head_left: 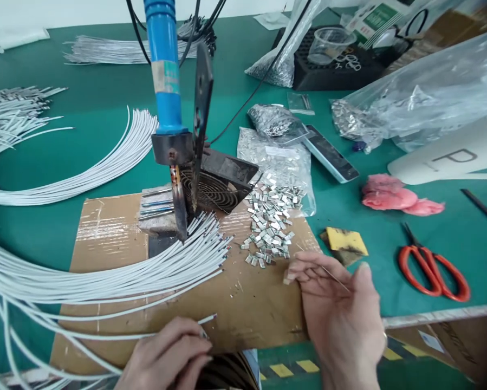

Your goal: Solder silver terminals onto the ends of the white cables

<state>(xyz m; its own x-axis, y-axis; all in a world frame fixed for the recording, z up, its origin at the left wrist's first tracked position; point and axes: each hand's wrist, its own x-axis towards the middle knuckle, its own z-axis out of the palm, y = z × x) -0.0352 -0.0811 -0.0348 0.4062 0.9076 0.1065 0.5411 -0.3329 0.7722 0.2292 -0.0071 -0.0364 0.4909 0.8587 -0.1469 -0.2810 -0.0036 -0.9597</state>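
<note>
My left hand [170,352] is closed around a white cable [207,319], whose stripped end sticks out past the fingers. Palm up, my right hand [341,314] has loosely curled fingers and a thumb held apart, with a thin solder wire [335,279] lying across it. Its fingertips are just right of a pile of small metal clips [270,222] on the cardboard. A bundle of white cables [145,279] curves in from the left, ends beneath the blue soldering iron [164,65]. The iron is fixed upright, tip down, beside a pale block [157,211] with metal rods.
Behind the iron is a black fan [219,184]. Bags of clips [276,146], a phone [331,154], a yellow sponge [344,242], pink putty-like lump [397,195] and red-handled scissors [432,268] lie rightward. More cable bundles [76,176] lie left. Cardboard [263,309] covers the near mat.
</note>
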